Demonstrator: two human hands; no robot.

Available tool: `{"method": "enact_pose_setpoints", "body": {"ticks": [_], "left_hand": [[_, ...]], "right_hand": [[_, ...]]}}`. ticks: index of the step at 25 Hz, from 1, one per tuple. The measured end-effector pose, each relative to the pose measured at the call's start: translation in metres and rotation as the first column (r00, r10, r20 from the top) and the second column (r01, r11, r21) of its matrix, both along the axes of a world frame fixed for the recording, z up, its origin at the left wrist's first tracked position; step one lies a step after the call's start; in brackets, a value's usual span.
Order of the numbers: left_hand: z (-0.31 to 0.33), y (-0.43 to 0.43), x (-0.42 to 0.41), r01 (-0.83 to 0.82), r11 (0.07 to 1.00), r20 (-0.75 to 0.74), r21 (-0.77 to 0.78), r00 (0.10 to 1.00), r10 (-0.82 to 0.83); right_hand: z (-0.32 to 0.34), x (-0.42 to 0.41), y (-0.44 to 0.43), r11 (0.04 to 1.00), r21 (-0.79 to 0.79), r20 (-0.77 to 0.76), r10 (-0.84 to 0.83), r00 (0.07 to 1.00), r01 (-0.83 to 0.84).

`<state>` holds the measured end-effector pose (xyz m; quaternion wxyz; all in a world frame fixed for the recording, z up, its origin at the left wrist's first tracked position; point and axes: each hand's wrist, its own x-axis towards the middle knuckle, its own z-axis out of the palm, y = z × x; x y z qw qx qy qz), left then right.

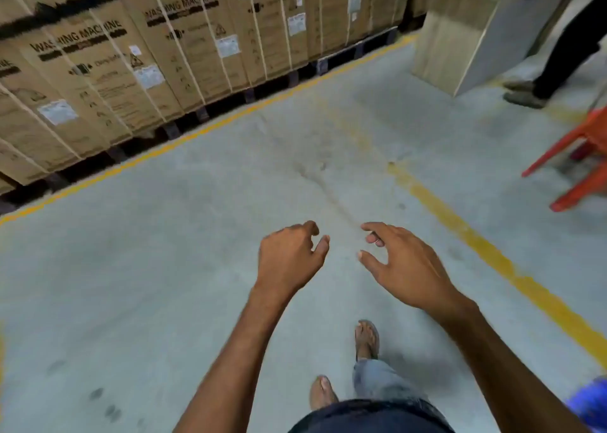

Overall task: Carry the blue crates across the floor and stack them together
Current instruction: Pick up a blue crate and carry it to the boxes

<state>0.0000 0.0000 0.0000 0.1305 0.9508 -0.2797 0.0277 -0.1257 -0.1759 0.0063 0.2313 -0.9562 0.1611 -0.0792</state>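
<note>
L hand (289,258) & R hand (405,270) out in front of me over the floor (131,284), both empty, fingers loosely curled, R more spread. Crates: only a blurred blue patch (591,403) at bottom right beside my R forearm, can't tell more.

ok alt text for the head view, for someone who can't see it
The left hand and right hand reach forward empty over a grey concrete floor with yellow lines. Strapped washing machine boxes line the left; a red chair and another person's legs are at right. A blurred blue shape sits at the bottom right edge.
</note>
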Motion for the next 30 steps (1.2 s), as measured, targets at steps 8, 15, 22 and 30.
{"method": "enact_pose_setpoints", "body": {"ticks": [8, 15, 22, 30], "left_hand": [[-0.031, -0.049, -0.140, 0.384, 0.923, -0.186, 0.040, 0.910, -0.370], [-0.048, -0.096, -0.311, 0.641, 0.768, -0.184, -0.010, 0.753, -0.631], [-0.047, -0.162, -0.489, 0.803, 0.591, -0.238, -0.084, 0.559, -0.794], [-0.049, -0.224, -0.569, 0.922, 0.378, -0.310, -0.080, 0.338, -0.889]], "right_hand": [[-0.028, -0.188, -0.014, 0.938, 0.075, -0.062, -0.334, 0.941, 0.338], [-0.062, -0.388, -0.009, 0.837, 0.108, -0.081, -0.530, 0.844, 0.536], [-0.071, -0.570, -0.023, 0.653, 0.134, -0.133, -0.734, 0.666, 0.746], [-0.080, -0.655, -0.030, 0.401, 0.306, -0.116, -0.884, 0.452, 0.863]]}}
